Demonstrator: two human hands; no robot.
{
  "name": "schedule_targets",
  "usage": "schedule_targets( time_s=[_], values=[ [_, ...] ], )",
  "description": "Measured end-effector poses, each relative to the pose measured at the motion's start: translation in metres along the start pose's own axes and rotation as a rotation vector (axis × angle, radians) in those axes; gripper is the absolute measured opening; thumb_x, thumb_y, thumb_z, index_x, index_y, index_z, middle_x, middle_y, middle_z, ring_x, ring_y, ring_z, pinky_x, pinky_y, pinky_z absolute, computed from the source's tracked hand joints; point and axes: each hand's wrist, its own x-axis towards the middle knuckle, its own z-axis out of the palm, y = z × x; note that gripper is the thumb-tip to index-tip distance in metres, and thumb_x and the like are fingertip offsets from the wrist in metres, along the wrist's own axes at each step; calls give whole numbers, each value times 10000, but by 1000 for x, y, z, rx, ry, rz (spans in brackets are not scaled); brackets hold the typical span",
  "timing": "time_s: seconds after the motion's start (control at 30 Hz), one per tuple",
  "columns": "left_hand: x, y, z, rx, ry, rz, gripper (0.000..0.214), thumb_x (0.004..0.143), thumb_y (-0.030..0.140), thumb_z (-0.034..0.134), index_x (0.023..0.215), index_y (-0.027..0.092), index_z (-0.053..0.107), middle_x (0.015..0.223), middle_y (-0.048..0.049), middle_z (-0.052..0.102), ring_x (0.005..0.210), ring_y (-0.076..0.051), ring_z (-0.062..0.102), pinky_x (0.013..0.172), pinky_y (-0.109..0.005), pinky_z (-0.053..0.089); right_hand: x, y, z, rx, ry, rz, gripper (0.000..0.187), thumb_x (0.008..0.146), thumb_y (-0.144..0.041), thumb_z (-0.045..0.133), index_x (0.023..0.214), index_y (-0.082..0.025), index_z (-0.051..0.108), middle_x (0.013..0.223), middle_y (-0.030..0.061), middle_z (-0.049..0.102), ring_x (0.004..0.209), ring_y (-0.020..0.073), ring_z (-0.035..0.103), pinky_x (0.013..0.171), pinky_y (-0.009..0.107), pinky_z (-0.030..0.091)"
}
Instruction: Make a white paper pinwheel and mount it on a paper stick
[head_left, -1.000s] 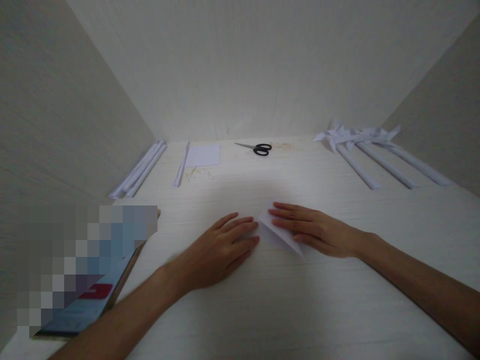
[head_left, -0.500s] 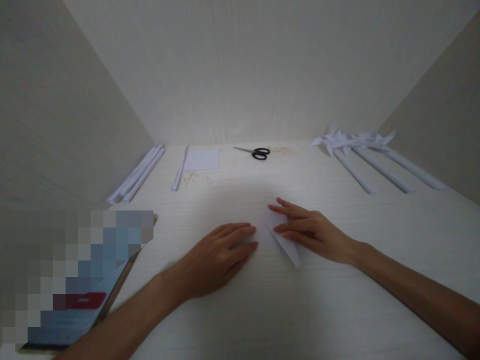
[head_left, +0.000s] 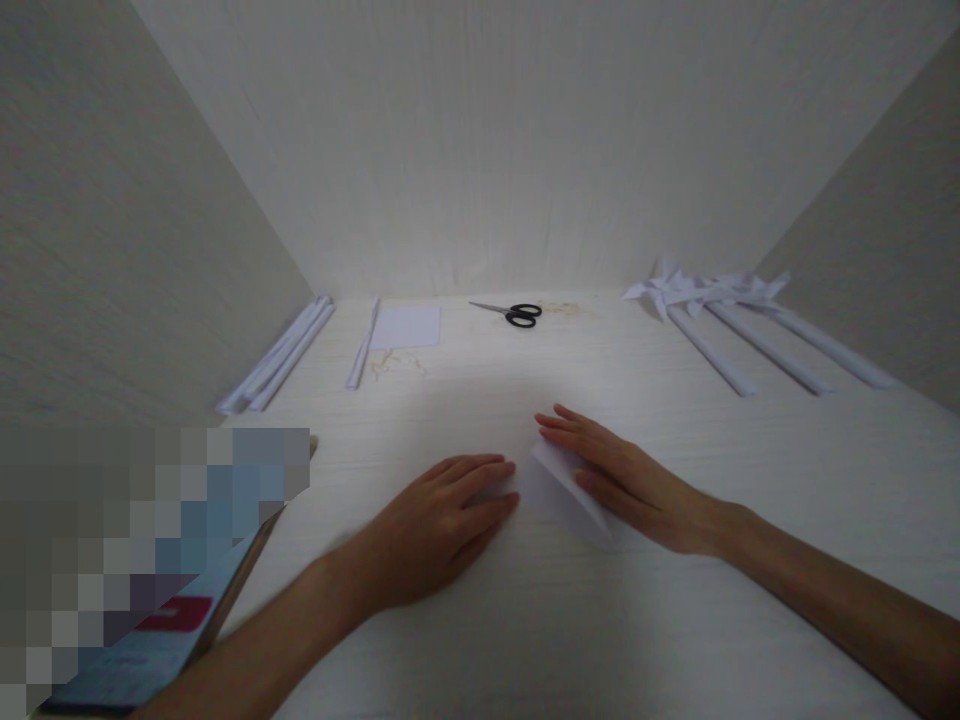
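A small white sheet of paper (head_left: 559, 490) lies before me with one side folded over, its flap standing slightly raised. My left hand (head_left: 461, 525) rests palm down on the table, fingers loosely stretched, tips at or very near the paper's left edge. Over the paper's right part is my right hand (head_left: 630, 480), with its fingers extended and the thumb apart from them, touching the flap. Part of the paper is hidden under this hand.
Scissors (head_left: 517, 314) with black handles lie at the back, left of pale scraps (head_left: 566, 309). A square sheet (head_left: 406, 327), a thin paper roll (head_left: 363, 345) and string-like bits (head_left: 396, 363) are at back left. More paper rolls (head_left: 277, 355) lie further left; paper pinwheels (head_left: 697, 288) on sticks, right. A partly blurred flat panel (head_left: 161, 640) stands front left.
My right hand's fingers have drawn together and turned, and the paper's folded flap has lifted from lying flat. My left hand has stayed almost in place. The view has tilted slightly.
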Motion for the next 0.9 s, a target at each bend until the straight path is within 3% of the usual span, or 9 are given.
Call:
schedule_targets(
  time_s=[0.33,0.6,0.9],
  values=[
    [1,1,-2,-1,-11,-7,264,825,167,418,1050,163,556,1155,-104,539,1107,-195,454,888,-373,428,6,-10,-4,-194,-164,-122,447,880,-247,318,1320,-172,287,1382,59,287,1301,191,83,1042,427,231],
    [1,1,-3,-2,-21,-10,260,824,172,422,1045,159,558,1160,-109,536,1108,-193,453,891,-373,425,8,-12,-3,-266,-208,-166,401,875,-232,331,1263,-153,398,1354,71,341,1295,197,122,1038,411,252],
    [2,2,-3,-2,-2,-12,256,827,176,416,1038,171,560,1141,-105,550,1098,-190,464,883,-371,433,7,-12,-3,-246,-215,-202,406,864,-241,365,1265,-185,395,1328,45,386,1280,201,188,1049,424,212]
  ],
)
